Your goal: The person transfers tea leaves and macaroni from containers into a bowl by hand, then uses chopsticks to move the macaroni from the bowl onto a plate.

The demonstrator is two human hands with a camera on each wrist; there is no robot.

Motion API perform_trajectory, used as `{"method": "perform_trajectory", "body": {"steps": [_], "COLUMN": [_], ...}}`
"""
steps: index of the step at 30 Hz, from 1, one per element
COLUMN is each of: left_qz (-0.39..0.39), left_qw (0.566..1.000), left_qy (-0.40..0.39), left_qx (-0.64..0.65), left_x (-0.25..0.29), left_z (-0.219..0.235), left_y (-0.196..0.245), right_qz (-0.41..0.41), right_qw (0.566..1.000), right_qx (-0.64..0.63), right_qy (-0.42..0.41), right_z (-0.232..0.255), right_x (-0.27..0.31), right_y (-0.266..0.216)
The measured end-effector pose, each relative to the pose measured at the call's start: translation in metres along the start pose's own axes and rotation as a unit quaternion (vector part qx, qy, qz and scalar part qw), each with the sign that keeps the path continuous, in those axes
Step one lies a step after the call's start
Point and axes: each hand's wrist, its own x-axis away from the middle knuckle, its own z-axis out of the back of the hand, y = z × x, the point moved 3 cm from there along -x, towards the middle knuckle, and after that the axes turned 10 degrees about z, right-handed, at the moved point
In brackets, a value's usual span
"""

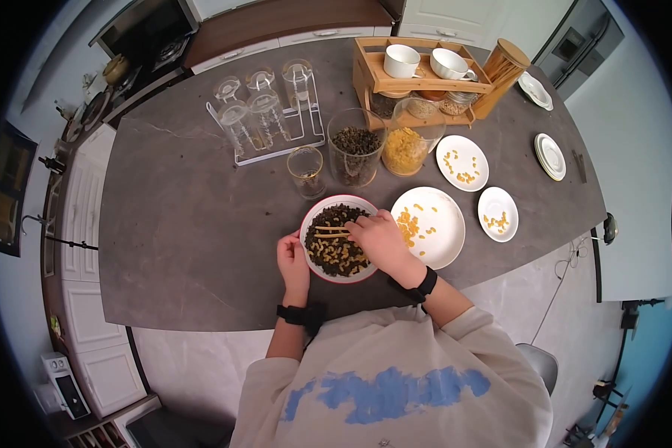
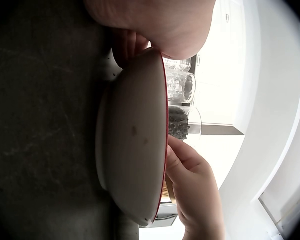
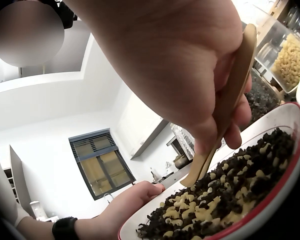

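A white bowl with a red rim stands near the table's front edge, filled with dark dried bits and pale curved macaroni pieces. My left hand holds the bowl at its left side, fingers at the rim. My right hand grips wooden tongs over the bowl. Their tips reach down to the mix in the right wrist view, close together. Just right of the bowl sits a white plate of yellow macaroni. The left wrist view shows the bowl's outer wall side-on.
Behind the bowl stand an empty glass, a jar of dark bits and a jar of macaroni. Two small plates hold macaroni: one farther back, one rightward. A glass rack, wooden shelf and stacked plates lie beyond.
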Motion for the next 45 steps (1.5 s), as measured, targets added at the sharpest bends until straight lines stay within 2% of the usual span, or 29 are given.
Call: {"method": "perform_trajectory", "body": {"steps": [8, 19, 25, 28, 37, 45], "left_qz": [-0.004, -0.005, -0.006, -0.002, -0.003, 0.004], "left_qw": [1.000, 1.000, 1.000, 1.000, 1.000, 1.000], "left_qy": [0.000, -0.004, -0.003, -0.002, -0.004, 0.000], "left_qx": [-0.002, 0.003, -0.004, -0.001, -0.003, -0.001], "left_x": [0.000, -0.001, -0.002, -0.001, 0.000, -0.001], "left_z": [0.001, 0.002, 0.004, 0.003, 0.002, 0.002], "left_y": [-0.002, -0.003, -0.006, -0.005, -0.002, -0.004], "right_qz": [0.012, 0.004, -0.043, -0.048, -0.157, -0.196], "right_qw": [1.000, 1.000, 0.998, 0.999, 0.987, 0.977], "right_qx": [0.014, 0.008, -0.002, 0.017, 0.036, 0.077], "right_qy": [-0.008, -0.026, -0.038, -0.015, -0.011, -0.029], "right_z": [-0.013, -0.001, 0.013, 0.022, 0.059, 0.060], "right_x": [-0.002, 0.014, 0.036, 0.046, 0.083, 0.107], "right_y": [-0.002, 0.004, 0.013, 0.018, 0.047, 0.058]}}
